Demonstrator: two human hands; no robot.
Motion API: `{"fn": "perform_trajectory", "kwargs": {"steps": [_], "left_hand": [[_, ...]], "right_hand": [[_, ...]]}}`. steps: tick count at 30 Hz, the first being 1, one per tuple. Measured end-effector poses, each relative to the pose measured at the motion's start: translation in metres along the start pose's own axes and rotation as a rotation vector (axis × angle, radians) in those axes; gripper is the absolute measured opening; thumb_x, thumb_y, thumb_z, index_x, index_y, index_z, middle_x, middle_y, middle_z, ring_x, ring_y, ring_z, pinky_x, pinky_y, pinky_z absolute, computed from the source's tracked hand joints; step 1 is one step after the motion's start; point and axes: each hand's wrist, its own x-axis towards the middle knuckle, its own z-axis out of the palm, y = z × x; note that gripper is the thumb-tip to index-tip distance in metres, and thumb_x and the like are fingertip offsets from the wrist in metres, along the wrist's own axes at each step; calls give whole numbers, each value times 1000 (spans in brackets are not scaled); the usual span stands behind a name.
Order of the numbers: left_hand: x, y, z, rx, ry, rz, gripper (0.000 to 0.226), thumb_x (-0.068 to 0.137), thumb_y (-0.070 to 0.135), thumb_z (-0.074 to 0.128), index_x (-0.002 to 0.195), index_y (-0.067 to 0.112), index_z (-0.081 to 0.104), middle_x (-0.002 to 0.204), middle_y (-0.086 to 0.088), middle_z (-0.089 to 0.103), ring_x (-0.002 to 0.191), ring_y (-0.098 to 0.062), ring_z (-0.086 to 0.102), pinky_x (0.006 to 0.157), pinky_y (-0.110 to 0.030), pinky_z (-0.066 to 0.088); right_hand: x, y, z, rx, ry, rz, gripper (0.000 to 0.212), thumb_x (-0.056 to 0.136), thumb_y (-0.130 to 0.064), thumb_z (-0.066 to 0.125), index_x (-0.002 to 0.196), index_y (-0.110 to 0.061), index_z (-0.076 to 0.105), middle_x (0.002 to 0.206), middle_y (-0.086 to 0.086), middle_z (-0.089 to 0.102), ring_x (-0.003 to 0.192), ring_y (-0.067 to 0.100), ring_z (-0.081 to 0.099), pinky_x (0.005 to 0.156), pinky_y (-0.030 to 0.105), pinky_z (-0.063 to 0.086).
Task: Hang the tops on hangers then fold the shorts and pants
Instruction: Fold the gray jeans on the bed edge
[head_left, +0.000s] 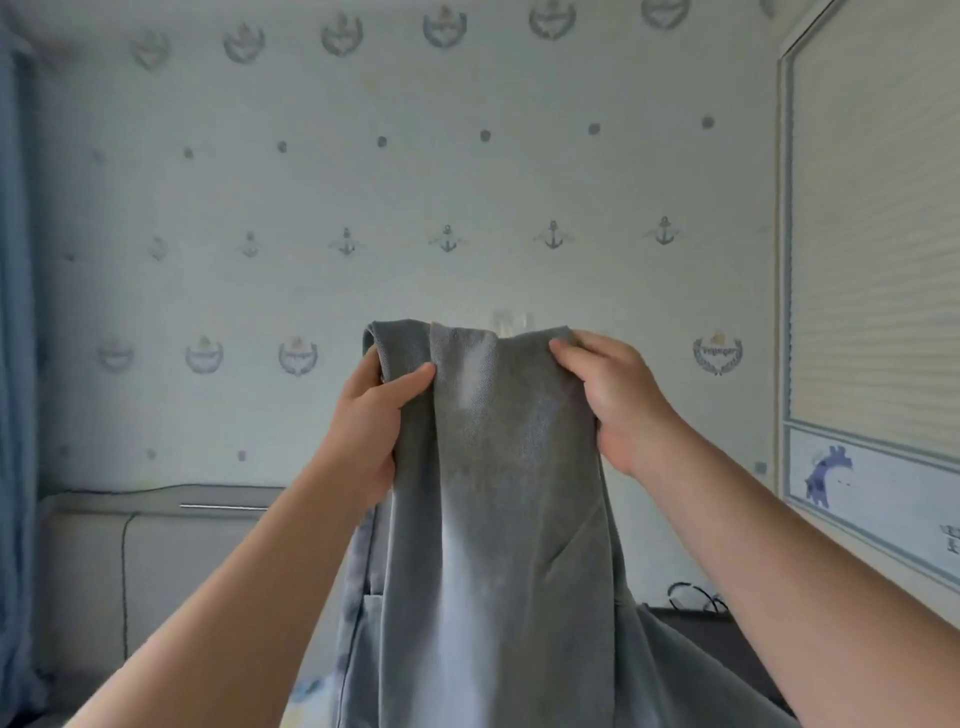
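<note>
Grey-blue denim pants (498, 493) hang in front of me, held up at chest height against the wall. My left hand (371, 415) grips the upper left edge of the fabric, thumb across the front. My right hand (608, 400) grips the upper right corner, fingers curled over the top edge. The cloth drops straight down between my forearms and runs out of the bottom of the view. A seam and a pocket edge show on the lower left side.
A wall with anchor-patterned wallpaper (447, 239) faces me. A grey upholstered headboard (156, 545) stands at lower left, a blue curtain (15, 364) at the far left, and a wardrobe door (878, 260) at the right. Dark cables (696, 597) lie at lower right.
</note>
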Motion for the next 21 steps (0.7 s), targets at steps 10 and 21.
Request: {"fn": "perform_trajectory", "kwargs": {"steps": [10, 21], "left_hand": [[-56, 118, -208, 382, 160, 153, 49, 88, 18, 75, 121, 50, 60, 117, 8, 73, 106, -15, 71, 80, -29, 60], [-226, 152, -401, 302, 615, -550, 50, 79, 48, 78, 106, 6, 77, 105, -15, 75, 92, -27, 73, 83, -34, 58]], "right_hand": [[-26, 14, 217, 258, -822, 112, 43, 97, -19, 60, 136, -38, 55, 131, -6, 67, 120, 18, 65, 96, 38, 55], [-125, 109, 444, 522, -982, 553, 52, 88, -17, 67, 137, -17, 47, 94, 4, 72, 81, 16, 73, 68, 30, 55]]}}
